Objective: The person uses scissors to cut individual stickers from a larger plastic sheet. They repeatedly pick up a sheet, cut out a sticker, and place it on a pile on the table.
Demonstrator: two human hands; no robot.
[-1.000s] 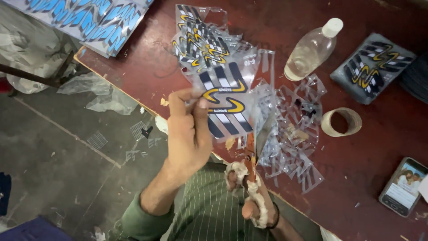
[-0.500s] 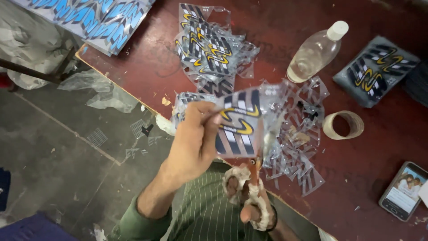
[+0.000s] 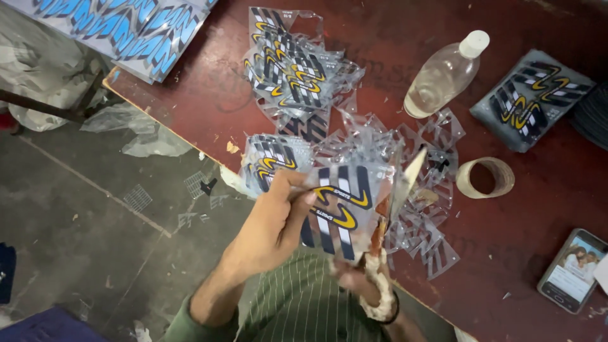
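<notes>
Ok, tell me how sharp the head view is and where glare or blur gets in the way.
Head view: mostly sharp under soft, even light with faint shadows; the left hand and the printed sheet it holds are slightly motion-blurred; the right hand on the scissors is partly hidden; glare whitens the clear plastic offcuts and the bottle; the phone sits near the frame edge.

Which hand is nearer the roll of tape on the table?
Right. The right hand, gripping scissors, is closer to the roll of tape; the left hand, holding the striped sticker sheet, sits farther away.
</notes>
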